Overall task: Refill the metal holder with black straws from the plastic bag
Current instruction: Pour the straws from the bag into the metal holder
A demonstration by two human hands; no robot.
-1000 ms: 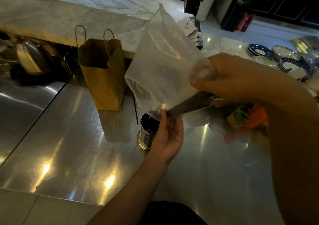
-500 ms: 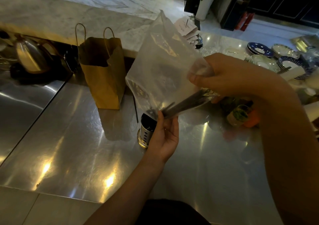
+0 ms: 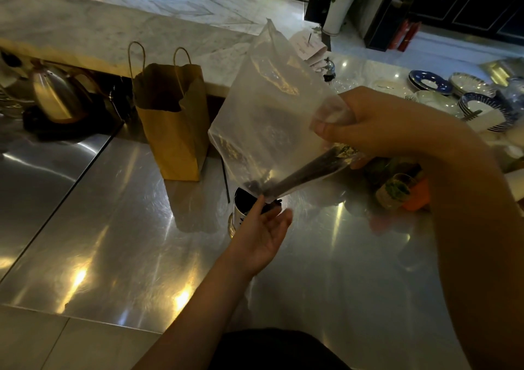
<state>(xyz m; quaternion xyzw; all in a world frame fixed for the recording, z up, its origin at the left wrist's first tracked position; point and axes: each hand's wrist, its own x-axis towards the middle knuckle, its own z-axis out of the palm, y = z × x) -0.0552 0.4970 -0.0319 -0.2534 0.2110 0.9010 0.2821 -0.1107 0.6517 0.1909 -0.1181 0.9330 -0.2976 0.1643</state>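
Note:
My right hand (image 3: pixel 377 122) pinches the clear plastic bag (image 3: pixel 269 105) by one end and holds it tilted above the counter. Inside it a bundle of black straws (image 3: pixel 309 171) slants down to the left, its lower ends at the bag's bottom corner. That corner hangs right over the round metal holder (image 3: pixel 241 203), which stands on the steel counter (image 3: pixel 127 227) and looks dark inside. My left hand (image 3: pixel 261 233) is open, palm up, just below the corner. Its thumb touches the bag there, and the hand hides the holder's right side.
A brown paper bag (image 3: pixel 173 131) stands upright left of the holder, a single black straw (image 3: pixel 225 179) lying beside it. A metal kettle (image 3: pixel 54 97) sits far left under the marble ledge (image 3: pixel 85 29). Stacked plates (image 3: pixel 482 100), a small jar (image 3: pixel 394 191) and an orange object (image 3: pixel 416 199) crowd the right.
My left hand has let go of the straws' lower end and opened, dropping a little. The bag's corner has moved down over the holder. My right hand keeps its hold.

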